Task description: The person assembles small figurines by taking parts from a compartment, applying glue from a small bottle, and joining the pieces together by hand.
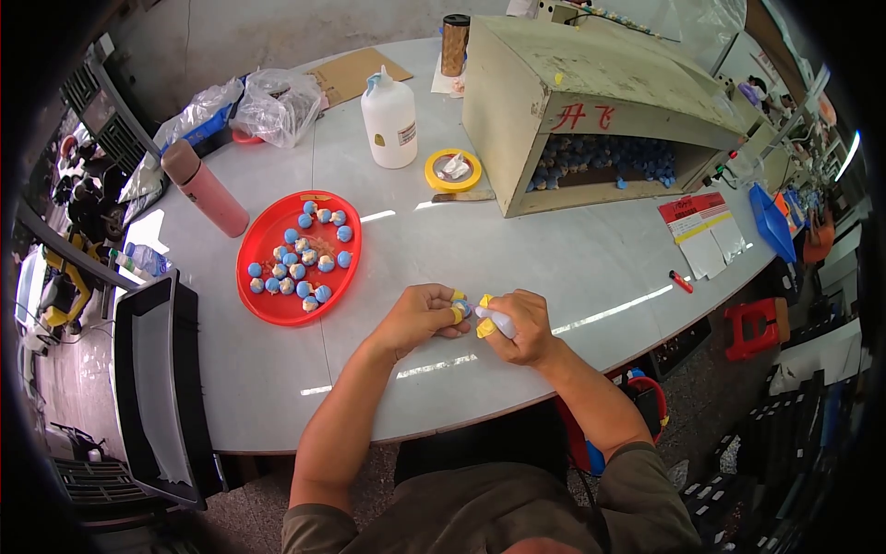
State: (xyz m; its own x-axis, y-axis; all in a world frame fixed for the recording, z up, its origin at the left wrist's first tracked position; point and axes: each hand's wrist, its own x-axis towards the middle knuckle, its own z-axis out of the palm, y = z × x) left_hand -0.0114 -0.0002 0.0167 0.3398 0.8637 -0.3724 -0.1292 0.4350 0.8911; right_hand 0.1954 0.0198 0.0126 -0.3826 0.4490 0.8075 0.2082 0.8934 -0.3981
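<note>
A small blue piece is pinched between the thumb and fingers of the left hand, drawn close together over the table. A white bottle is gripped by the right hand, with the fingers curled around it and its tip directed at the piece; whether the two touch cannot be told. The piece is judged light, fairly firm and apt to roll, so it is best taken by its sides. The bottle seems soft-walled and is best held gently around its body.
</note>
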